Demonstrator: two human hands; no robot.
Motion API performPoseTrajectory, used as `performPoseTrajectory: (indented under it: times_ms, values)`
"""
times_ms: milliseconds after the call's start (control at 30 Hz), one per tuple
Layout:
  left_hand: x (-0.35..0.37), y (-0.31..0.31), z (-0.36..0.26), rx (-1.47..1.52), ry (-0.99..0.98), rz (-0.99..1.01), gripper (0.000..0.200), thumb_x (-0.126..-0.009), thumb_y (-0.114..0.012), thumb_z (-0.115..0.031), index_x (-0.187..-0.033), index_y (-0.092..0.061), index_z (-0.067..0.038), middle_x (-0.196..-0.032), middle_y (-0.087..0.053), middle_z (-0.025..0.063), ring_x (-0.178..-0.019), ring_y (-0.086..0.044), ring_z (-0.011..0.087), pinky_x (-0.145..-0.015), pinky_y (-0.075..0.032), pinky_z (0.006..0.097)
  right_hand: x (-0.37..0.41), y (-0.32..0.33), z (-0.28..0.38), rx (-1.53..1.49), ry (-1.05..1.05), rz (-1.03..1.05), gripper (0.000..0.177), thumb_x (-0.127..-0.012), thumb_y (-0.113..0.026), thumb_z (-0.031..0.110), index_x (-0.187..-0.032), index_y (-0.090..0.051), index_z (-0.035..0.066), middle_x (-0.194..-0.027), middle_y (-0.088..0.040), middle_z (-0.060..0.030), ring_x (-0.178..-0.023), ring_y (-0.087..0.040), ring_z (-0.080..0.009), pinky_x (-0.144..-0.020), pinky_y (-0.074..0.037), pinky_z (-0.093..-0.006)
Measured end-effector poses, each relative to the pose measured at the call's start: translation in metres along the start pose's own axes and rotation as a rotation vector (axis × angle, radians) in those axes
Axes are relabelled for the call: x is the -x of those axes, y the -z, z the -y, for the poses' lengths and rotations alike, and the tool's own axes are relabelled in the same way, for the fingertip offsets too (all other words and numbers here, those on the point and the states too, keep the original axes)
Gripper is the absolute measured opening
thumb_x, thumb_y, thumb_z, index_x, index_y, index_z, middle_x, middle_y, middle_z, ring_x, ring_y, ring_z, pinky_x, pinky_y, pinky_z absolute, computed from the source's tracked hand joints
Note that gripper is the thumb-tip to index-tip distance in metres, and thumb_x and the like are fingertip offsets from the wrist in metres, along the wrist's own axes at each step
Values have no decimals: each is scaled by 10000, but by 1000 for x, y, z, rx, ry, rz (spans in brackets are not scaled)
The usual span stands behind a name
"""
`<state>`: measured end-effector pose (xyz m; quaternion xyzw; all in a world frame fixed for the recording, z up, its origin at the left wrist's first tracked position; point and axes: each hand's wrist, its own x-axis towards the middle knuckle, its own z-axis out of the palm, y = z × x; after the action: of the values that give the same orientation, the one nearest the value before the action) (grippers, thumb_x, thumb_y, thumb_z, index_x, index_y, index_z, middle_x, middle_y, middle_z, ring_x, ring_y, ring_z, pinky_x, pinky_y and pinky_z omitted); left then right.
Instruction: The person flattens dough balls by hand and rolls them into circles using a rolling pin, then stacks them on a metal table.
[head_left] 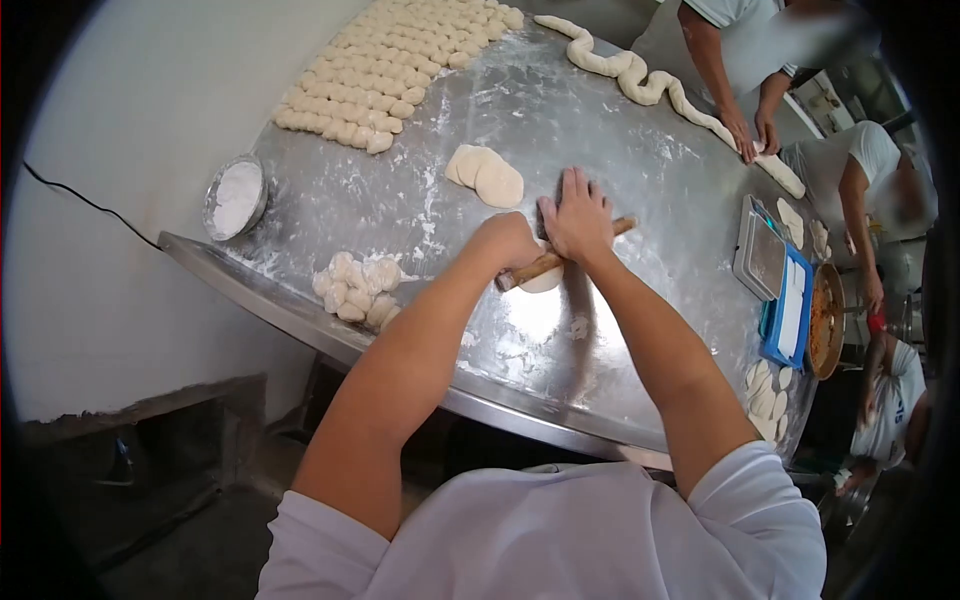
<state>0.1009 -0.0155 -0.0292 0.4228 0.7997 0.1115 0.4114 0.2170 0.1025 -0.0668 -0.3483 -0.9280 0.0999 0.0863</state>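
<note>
A wooden rolling pin [540, 266] lies at a slant across a small flat dough round [543, 282], mostly hidden beneath it and my hands. My right hand [580, 218] presses its palm on the pin, fingers stretched out past it. Closed at the dough's far left edge, my left hand [508, 240] seems to pinch it; the fingertips are partly hidden. Just beyond, several rolled dough wrappers [487, 176] overlap in a short row. Small dough lumps [357, 287] are heaped left of my forearm.
The floured metal table [450, 255] carries rows of dough pieces [385, 70] at the back left. A flour bowl [237, 197] stands at its left edge. At right are a scale [762, 250], a blue tray [790, 305] and a pan of filling [825, 320]. Co-workers handle a long dough rope [640, 80].
</note>
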Motion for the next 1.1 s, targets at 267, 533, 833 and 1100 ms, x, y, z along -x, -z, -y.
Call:
performPoseTrajectory:
  times_ms: [267,533,833,1100]
  values:
    - [-17,-1,11,155,-32,74,359,-950,-795,-284,-940,-794,75,-834,-774,215,-657,-747,261,-606,-589,420,151,21,-77,17,233,-66,524,-1066,-551,321,-1534,-568,85,-1609,-496,-216,-1436,-460,-453,-1266,-215,-665]
    - [6,9,6,-47,-31,52,470,-891,-802,-379,-870,-784,90,-794,-765,255,-658,-754,336,-636,-595,428,0,2,3,-46,7,24,600,-1064,-525,398,-1571,-521,77,-1614,-493,-210,-1421,-475,-448,-1264,-281,-593]
    - [-13,2,32,212,90,261,406,-826,-838,-281,-909,-788,113,-849,-777,266,-652,-749,343,-658,-617,442,146,26,-74,45,209,-35,517,-1088,-523,344,-1512,-591,56,-1613,-470,-276,-1481,-407,-516,-1254,-256,-658]
    - [-6,15,35,-150,-40,78,354,-826,-822,-247,-1019,-814,50,-984,-794,254,-863,-784,375,-813,-633,451,-9,-21,15,31,-181,-136,608,-1077,-514,403,-1542,-523,12,-1574,-497,-324,-1458,-451,-489,-1256,-287,-576]
